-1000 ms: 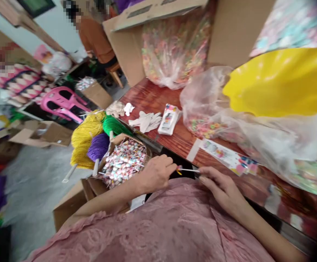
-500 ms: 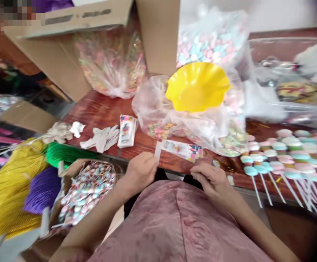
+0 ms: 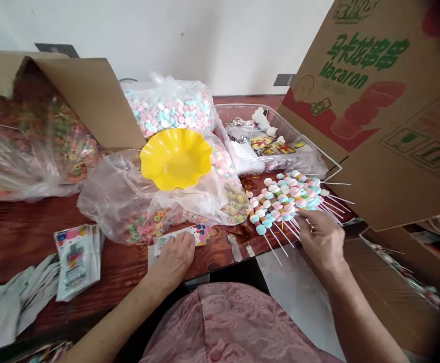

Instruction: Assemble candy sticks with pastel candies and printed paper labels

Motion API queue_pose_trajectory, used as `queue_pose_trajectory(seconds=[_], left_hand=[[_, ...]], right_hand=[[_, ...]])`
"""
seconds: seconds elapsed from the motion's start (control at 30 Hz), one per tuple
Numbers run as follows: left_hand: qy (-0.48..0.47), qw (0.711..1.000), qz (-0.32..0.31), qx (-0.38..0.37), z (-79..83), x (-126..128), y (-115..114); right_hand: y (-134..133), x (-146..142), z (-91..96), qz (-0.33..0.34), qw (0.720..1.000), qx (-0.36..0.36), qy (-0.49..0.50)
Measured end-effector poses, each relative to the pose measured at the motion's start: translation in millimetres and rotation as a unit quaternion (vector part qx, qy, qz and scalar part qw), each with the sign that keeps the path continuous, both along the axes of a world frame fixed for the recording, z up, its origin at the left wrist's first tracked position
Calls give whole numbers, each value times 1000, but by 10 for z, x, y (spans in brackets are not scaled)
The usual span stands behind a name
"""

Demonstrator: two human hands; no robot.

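Observation:
On the right, marshmallow skewers [image 3: 282, 201] in pink, white and blue lie piled, their white sticks pointing towards me. My right hand [image 3: 323, 242] is at the near side of the pile, thumb and fingers closed around a stick among the others; the fingertips are partly hidden. My left hand [image 3: 174, 259] rests at the table's front edge, fingers bent together on a flat printed plastic bag [image 3: 201, 234] and covering its middle. Further left lies a stack of similar printed bags [image 3: 78, 262], with white gloves [image 3: 19, 297] beside it.
A yellow scalloped bowl [image 3: 176, 159] sits on clear bags of ring-shaped candies [image 3: 148, 224]. Behind it is a bag of pastel candies [image 3: 174, 111]. A clear bin [image 3: 273, 161] holds small packets. Cardboard boxes stand left and right, the right one [image 3: 364, 101] tall and printed.
The view has swung right. My right hand has moved from the table edge to the skewer sticks. My left hand has shifted from the bag's end onto its middle.

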State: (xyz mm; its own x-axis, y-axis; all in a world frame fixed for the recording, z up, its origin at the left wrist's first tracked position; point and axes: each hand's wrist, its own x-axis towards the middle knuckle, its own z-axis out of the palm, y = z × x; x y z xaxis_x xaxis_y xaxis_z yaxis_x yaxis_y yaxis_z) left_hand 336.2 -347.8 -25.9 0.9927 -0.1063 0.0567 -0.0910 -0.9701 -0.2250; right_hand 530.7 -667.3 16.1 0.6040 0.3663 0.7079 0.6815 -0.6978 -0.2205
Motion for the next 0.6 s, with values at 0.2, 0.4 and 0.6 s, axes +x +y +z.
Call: queue_pose_trajectory(seconds=[0.2, 0.4, 0.6], left_hand=[[-168, 984, -6, -57, -111, 62, 190], [-249, 965, 1, -88, -52, 66, 184], [-139, 983, 50, -109, -28, -22, 38]], right_hand=[[-318, 267, 136, -219, 966, -139, -6], [-342, 82, -38, -324, 912, -196, 160], [-494, 318, -362, -278, 921, -183, 201]])
